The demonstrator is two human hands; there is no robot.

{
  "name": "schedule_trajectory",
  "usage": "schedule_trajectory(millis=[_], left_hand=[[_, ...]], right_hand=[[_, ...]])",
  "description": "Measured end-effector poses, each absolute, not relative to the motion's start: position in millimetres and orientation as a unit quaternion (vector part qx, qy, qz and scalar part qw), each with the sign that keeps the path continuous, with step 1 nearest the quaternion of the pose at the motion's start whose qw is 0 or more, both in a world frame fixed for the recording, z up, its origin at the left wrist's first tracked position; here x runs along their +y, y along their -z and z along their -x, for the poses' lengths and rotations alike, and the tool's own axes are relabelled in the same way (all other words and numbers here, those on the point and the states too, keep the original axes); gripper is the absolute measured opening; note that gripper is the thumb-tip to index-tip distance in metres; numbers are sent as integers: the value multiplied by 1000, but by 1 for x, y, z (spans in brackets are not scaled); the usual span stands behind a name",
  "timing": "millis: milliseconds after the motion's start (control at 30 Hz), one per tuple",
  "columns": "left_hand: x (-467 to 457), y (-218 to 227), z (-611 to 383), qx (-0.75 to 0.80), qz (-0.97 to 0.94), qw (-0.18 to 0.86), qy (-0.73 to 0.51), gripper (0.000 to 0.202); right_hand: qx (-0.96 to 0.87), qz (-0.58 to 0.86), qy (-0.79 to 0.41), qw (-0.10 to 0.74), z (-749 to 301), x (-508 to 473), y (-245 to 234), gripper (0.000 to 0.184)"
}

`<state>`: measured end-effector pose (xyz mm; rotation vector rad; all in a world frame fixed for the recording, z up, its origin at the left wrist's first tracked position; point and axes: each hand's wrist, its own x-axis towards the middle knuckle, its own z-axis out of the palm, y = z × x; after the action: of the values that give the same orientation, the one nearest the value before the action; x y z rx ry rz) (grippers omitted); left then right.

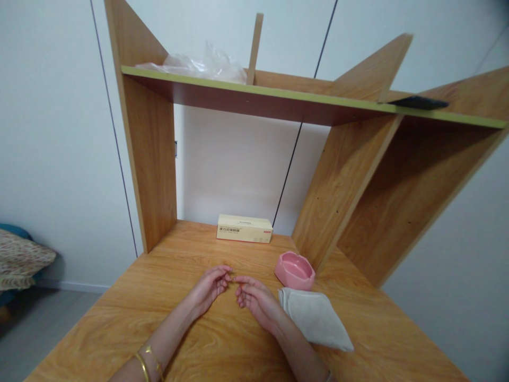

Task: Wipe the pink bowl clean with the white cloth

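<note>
My left hand [211, 289] and my right hand [257, 301] meet just above the wooden table, fingertips almost touching. A tiny gold-coloured thing [233, 279] shows between the fingertips of both hands, too small to name. The fingers of each hand are curled in a light pinch. Beyond them lies a long cream cling film box [244, 229], closed, near the back edge. To the right of my right hand is a pink angular ashtray-like bowl [295, 271]. A folded grey cloth [316, 318] lies in front of the bowl, beside my right forearm.
A wooden shelf [246, 94] with upright dividers spans the table [222, 339] at the back. On it rest a clear plastic bag [207, 66] and a flat dark object [419, 102]. A patterned fabric [24, 257] shows at far left.
</note>
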<state>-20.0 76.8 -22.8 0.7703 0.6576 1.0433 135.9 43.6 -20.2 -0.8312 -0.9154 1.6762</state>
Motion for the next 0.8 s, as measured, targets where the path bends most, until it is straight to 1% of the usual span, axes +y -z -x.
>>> schedule_trajectory(millis=[800], left_hand=[[79, 28, 20, 305, -361, 741, -478, 13]], right_hand=[[-382, 345, -692, 507, -137, 45, 23, 22]])
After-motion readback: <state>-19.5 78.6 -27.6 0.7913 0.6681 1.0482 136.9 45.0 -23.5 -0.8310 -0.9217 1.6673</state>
